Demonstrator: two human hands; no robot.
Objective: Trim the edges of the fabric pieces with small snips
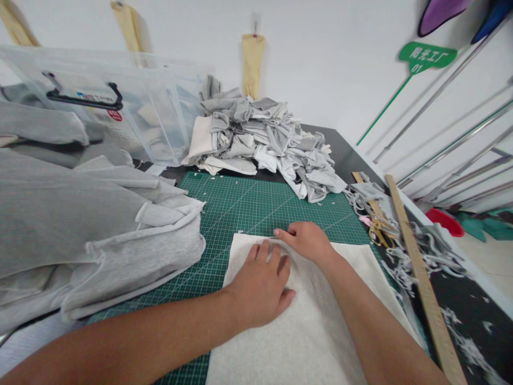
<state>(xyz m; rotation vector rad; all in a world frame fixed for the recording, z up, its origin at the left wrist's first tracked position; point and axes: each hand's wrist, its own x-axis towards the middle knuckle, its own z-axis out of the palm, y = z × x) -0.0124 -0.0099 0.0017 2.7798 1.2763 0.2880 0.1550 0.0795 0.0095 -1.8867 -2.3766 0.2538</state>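
A pale cream piece of fabric lies on the green gridded cutting mat in front of me. My left hand rests on the fabric with its fingers spread, pressing near the far edge. Just to its right, my right hand has its fingers curled at that far edge, with the thumb pointing left. It is closed on the fabric's edge, which looks slightly lifted there; the fingertips are partly hidden.
A stack of grey fabric covers the left side. Behind stand a clear plastic bin and a heap of grey scraps. To the right lie a wooden ruler, gold-handled scissors and fabric trimmings.
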